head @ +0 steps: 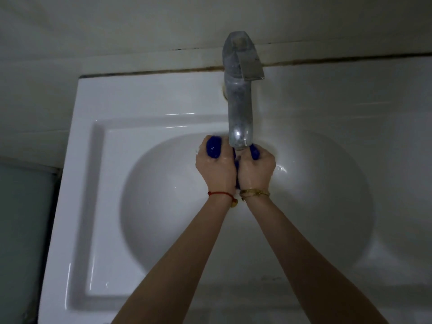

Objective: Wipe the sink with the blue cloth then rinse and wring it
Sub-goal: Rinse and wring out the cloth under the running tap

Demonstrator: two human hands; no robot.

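left hand (216,167) and right hand (257,169), fists side by side, grip the bunched wet blue cloth (212,148) under the dull metal tap spout (239,134), above the white ceramic sink (163,195). risk: hard twisting may spray water over the rim.

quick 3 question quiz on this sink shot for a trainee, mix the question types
1. True or false: both hands grip the blue cloth.
2. Where is the cloth held? A) on the sink rim B) just under the tap spout C) against the wall
3. Which wrist wears the red string bracelet?

Key: 1 true, the left hand and right hand both clench it. 2 B. 3 left.
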